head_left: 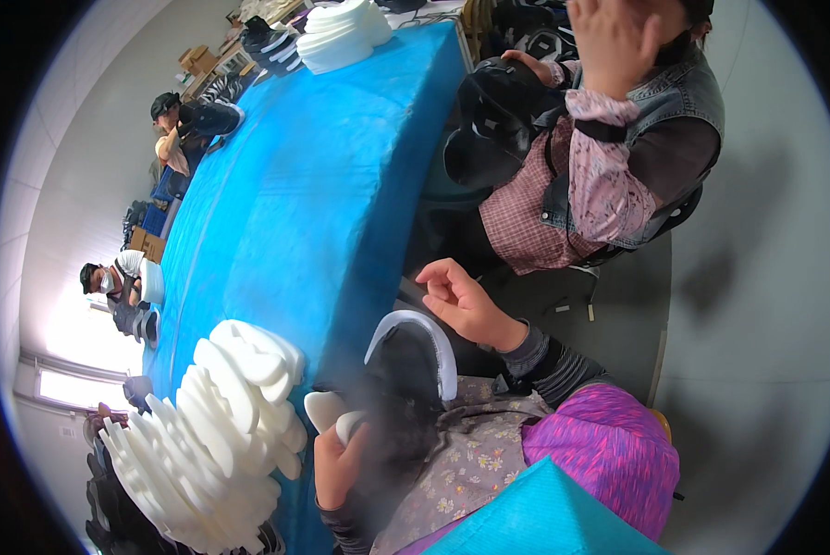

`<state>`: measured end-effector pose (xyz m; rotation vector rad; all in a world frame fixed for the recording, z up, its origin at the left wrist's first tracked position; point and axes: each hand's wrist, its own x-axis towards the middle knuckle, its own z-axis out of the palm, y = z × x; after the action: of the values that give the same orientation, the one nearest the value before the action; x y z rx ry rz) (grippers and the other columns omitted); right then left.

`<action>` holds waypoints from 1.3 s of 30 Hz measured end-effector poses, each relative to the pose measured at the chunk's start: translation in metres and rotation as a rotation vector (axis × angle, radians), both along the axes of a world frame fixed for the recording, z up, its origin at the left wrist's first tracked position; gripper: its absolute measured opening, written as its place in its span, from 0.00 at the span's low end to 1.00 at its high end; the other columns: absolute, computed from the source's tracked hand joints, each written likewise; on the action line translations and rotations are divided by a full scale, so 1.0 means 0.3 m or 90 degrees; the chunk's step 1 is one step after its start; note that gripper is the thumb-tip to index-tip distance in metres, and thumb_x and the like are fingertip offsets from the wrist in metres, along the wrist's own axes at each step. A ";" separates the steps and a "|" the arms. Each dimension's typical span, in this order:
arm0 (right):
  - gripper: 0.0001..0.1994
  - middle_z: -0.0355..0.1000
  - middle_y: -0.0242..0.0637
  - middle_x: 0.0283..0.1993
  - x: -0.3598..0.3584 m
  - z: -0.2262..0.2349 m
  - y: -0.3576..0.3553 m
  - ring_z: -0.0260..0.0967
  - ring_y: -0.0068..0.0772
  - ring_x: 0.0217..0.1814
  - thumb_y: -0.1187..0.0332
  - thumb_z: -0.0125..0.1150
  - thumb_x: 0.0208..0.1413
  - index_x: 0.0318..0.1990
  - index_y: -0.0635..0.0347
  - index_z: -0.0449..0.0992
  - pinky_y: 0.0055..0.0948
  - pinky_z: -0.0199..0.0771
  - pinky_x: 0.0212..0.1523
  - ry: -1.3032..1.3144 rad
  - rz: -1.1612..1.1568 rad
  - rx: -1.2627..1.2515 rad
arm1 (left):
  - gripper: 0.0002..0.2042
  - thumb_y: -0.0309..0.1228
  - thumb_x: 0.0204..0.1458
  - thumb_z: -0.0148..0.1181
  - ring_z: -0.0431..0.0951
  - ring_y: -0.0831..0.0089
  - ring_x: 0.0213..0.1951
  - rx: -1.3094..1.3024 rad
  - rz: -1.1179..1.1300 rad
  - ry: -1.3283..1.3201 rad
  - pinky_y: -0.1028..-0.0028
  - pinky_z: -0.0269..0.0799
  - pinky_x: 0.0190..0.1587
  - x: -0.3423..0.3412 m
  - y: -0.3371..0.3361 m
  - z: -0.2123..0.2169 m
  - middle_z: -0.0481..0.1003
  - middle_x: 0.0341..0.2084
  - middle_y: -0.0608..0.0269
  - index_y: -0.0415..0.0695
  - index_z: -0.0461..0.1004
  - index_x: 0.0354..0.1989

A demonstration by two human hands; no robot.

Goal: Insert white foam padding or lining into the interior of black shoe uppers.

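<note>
My left hand [337, 467] grips a white foam insole [326, 410] close to my lap. A black shoe with a white sole rim [413, 359] lies on my lap between my hands, its opening facing me. My right hand [463, 302] hovers just above the shoe's far end, its fingers loosely curled and holding nothing. Floral sleeves and striped cuffs cover my forearms.
A long blue-covered table [313, 185] runs away from me. A fanned stack of white insoles [216, 435] sits at its near end, and another stack [343, 33] and black shoes [274, 46] at the far end. A seated person [609, 157] beside me holds a black shoe [498, 106]. Two more people sit across.
</note>
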<state>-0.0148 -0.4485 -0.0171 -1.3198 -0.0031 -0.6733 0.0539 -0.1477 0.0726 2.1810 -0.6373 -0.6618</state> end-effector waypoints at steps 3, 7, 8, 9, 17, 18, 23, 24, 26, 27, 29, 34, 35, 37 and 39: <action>0.11 0.55 0.21 0.30 -0.004 0.006 -0.003 0.50 0.12 0.30 0.76 0.59 0.62 0.50 0.57 0.68 0.18 0.55 0.31 0.015 -0.050 -0.069 | 0.11 0.30 0.57 0.61 0.77 0.77 0.30 0.010 -0.024 0.001 0.75 0.72 0.36 -0.006 0.014 -0.011 0.80 0.26 0.60 0.34 0.79 0.41; 0.08 0.56 0.20 0.28 0.004 -0.019 -0.006 0.50 0.11 0.28 0.75 0.60 0.61 0.46 0.57 0.70 0.18 0.54 0.30 0.063 -0.045 -0.063 | 0.11 0.31 0.58 0.61 0.78 0.77 0.31 0.035 -0.042 0.026 0.73 0.73 0.37 -0.006 0.010 -0.020 0.81 0.27 0.59 0.35 0.79 0.41; 0.07 0.56 0.20 0.27 0.006 -0.020 -0.002 0.50 0.11 0.28 0.74 0.60 0.62 0.45 0.58 0.70 0.18 0.55 0.30 0.063 -0.053 -0.051 | 0.11 0.31 0.58 0.61 0.78 0.77 0.31 0.037 -0.042 0.027 0.73 0.73 0.37 -0.006 0.006 -0.021 0.81 0.27 0.59 0.35 0.79 0.41; 0.07 0.56 0.20 0.27 0.009 -0.020 0.005 0.50 0.11 0.28 0.74 0.60 0.62 0.45 0.58 0.70 0.18 0.55 0.30 0.061 -0.050 -0.052 | 0.11 0.31 0.58 0.60 0.78 0.76 0.31 0.036 -0.045 0.035 0.73 0.73 0.37 -0.010 0.004 -0.017 0.81 0.27 0.59 0.35 0.78 0.41; 0.10 0.57 0.24 0.33 0.020 -0.042 0.007 0.53 0.15 0.33 0.76 0.53 0.65 0.52 0.57 0.66 0.20 0.58 0.34 0.047 -0.023 -0.061 | 0.11 0.31 0.59 0.59 0.79 0.72 0.32 0.039 -0.071 0.048 0.72 0.73 0.38 -0.003 -0.021 -0.032 0.81 0.29 0.57 0.36 0.78 0.42; 0.10 0.57 0.24 0.33 0.025 -0.040 0.010 0.53 0.15 0.33 0.76 0.53 0.65 0.52 0.57 0.66 0.20 0.58 0.34 0.046 -0.016 -0.061 | 0.11 0.31 0.58 0.60 0.79 0.71 0.32 0.049 -0.074 0.038 0.71 0.73 0.38 0.000 -0.015 -0.040 0.81 0.29 0.56 0.36 0.78 0.42; 0.13 0.53 0.22 0.32 0.053 -0.047 0.021 0.50 0.14 0.31 0.78 0.58 0.61 0.51 0.57 0.67 0.19 0.55 0.32 0.052 0.009 -0.059 | 0.11 0.32 0.58 0.61 0.79 0.67 0.31 0.032 -0.020 0.042 0.70 0.72 0.38 -0.006 -0.014 -0.023 0.81 0.29 0.55 0.37 0.79 0.41; 0.17 0.52 0.19 0.30 0.055 -0.034 0.025 0.48 0.12 0.29 0.79 0.62 0.57 0.51 0.56 0.67 0.17 0.52 0.31 0.083 0.008 -0.061 | 0.11 0.34 0.58 0.61 0.79 0.68 0.31 0.048 -0.021 0.065 0.70 0.73 0.38 -0.005 -0.013 -0.009 0.80 0.29 0.56 0.37 0.79 0.40; 0.13 0.54 0.17 0.28 0.064 -0.056 0.032 0.49 0.10 0.28 0.77 0.67 0.55 0.44 0.56 0.70 0.15 0.51 0.29 0.140 -0.054 -0.078 | 0.14 0.39 0.59 0.62 0.79 0.66 0.31 0.058 -0.040 0.078 0.68 0.73 0.38 0.010 -0.009 -0.015 0.80 0.28 0.56 0.38 0.79 0.39; 0.10 0.58 0.17 0.28 0.073 -0.068 0.039 0.50 0.09 0.29 0.78 0.67 0.55 0.39 0.56 0.72 0.14 0.51 0.29 0.164 -0.049 -0.037 | 0.16 0.42 0.59 0.62 0.80 0.64 0.31 0.060 -0.049 0.062 0.66 0.73 0.38 0.016 0.001 -0.023 0.80 0.28 0.55 0.39 0.80 0.39; 0.06 0.65 0.19 0.30 0.079 -0.098 0.037 0.57 0.10 0.30 0.77 0.65 0.57 0.37 0.58 0.74 0.14 0.58 0.31 0.171 -0.054 -0.033 | 0.17 0.44 0.58 0.63 0.78 0.59 0.31 0.084 -0.070 0.014 0.64 0.73 0.39 0.030 0.017 -0.059 0.79 0.28 0.51 0.40 0.80 0.39; 0.09 0.61 0.20 0.31 0.079 -0.156 0.019 0.55 0.12 0.31 0.81 0.61 0.58 0.44 0.60 0.75 0.14 0.57 0.33 0.157 -0.031 -0.096 | 0.21 0.50 0.59 0.58 0.78 0.46 0.33 0.091 -0.121 -0.046 0.55 0.72 0.38 0.044 0.019 -0.103 0.78 0.28 0.44 0.42 0.79 0.34; 0.11 0.60 0.20 0.30 0.081 -0.154 0.020 0.54 0.12 0.30 0.82 0.60 0.57 0.46 0.61 0.77 0.14 0.56 0.33 0.170 -0.021 -0.103 | 0.20 0.50 0.59 0.58 0.78 0.46 0.34 0.071 -0.121 -0.037 0.55 0.72 0.39 0.042 0.013 -0.095 0.78 0.28 0.44 0.42 0.79 0.35; 0.13 0.59 0.20 0.29 0.078 -0.171 0.015 0.55 0.12 0.30 0.84 0.60 0.55 0.48 0.63 0.78 0.14 0.56 0.33 0.181 -0.011 -0.140 | 0.21 0.50 0.59 0.58 0.78 0.46 0.34 0.071 -0.126 -0.037 0.55 0.72 0.39 0.045 0.005 -0.104 0.78 0.28 0.45 0.42 0.78 0.34; 0.15 0.60 0.21 0.28 0.082 -0.182 0.014 0.55 0.13 0.30 0.84 0.59 0.54 0.48 0.63 0.78 0.14 0.57 0.32 0.183 0.011 -0.131 | 0.21 0.50 0.59 0.58 0.78 0.47 0.34 0.087 -0.119 -0.033 0.55 0.72 0.39 0.047 -0.004 -0.113 0.78 0.28 0.46 0.41 0.78 0.34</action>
<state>0.0097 -0.4444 -0.0718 -1.6046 0.1521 -0.4722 0.0679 -0.1488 0.0387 2.2896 -0.8543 -0.7679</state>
